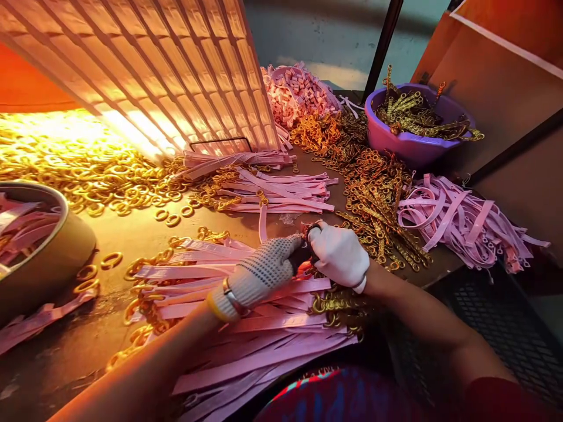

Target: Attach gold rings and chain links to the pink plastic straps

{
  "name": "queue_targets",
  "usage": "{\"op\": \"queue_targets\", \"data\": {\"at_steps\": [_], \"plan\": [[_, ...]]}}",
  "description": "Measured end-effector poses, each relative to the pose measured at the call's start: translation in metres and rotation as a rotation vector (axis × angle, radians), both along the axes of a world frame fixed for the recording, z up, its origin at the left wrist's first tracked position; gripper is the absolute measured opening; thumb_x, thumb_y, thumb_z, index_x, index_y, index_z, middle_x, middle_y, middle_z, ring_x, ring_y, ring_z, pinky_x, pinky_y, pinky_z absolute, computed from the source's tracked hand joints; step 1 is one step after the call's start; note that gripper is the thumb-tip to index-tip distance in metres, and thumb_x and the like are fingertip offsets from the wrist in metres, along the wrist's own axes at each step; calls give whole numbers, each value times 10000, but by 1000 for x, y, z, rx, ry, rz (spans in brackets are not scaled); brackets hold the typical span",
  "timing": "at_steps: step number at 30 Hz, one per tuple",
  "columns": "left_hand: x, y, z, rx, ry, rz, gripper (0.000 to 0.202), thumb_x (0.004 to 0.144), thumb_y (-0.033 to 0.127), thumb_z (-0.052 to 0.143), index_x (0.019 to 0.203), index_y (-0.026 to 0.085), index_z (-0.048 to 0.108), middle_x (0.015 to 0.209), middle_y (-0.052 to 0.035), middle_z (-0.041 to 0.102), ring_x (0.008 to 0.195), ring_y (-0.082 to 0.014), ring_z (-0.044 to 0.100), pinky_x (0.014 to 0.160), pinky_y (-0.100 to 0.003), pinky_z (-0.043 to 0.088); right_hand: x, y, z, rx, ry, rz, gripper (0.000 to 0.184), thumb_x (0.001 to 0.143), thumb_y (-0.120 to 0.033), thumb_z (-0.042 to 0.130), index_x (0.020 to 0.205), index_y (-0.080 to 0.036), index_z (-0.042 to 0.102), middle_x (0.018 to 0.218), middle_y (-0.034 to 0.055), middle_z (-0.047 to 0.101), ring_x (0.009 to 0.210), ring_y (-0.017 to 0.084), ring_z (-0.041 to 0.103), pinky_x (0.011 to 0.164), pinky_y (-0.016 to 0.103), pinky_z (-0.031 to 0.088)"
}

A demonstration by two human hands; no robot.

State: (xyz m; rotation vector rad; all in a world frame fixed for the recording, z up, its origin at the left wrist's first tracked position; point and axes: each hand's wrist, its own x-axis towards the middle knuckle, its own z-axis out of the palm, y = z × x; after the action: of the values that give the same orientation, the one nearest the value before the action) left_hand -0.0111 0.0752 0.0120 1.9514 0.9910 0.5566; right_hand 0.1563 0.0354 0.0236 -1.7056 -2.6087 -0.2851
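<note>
My left hand [266, 266], in a grey dotted glove with a metal watch at the wrist, is closed at the middle of the table. My right hand [338, 252], in a white glove, is closed right against it. A small dark thing [310, 234] shows between the fingers of both hands; its kind is hidden. Beneath the hands lies a pile of pink straps [197, 287], with gold rings [141, 334] at their left ends and gold chains [336, 305] at the right. A single pink strap [263, 223] with a gold end lies just beyond my left hand.
Loose gold rings [97, 181] are heaped at the far left, beside a slatted panel [185, 70]. A round tub [74, 240] of pink straps stands left. Gold chain pieces [373, 199] spread before a purple basin [382, 132]. More pink straps [466, 217] hang over the right table edge.
</note>
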Motion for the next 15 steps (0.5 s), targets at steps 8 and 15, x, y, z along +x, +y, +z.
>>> {"op": "queue_targets", "data": {"at_steps": [8,15], "plan": [[-5,-23,9,-198,-59,166,292,915,381,477,756,179,614,522,32,527,448,-113,435,450,-225,330,8,-2,31,-280,158,-11,311,886,-198,522,1192,-143,529,957,106,724,846,250,695,661,302,468],[-7,-32,5,-42,-32,202,269,913,315,489,815,174,696,709,-15,683,630,-138,550,581,-230,408,-5,0,30,-284,3,-33,258,864,-181,498,1105,-121,567,855,154,731,805,292,724,630,323,491]]}}
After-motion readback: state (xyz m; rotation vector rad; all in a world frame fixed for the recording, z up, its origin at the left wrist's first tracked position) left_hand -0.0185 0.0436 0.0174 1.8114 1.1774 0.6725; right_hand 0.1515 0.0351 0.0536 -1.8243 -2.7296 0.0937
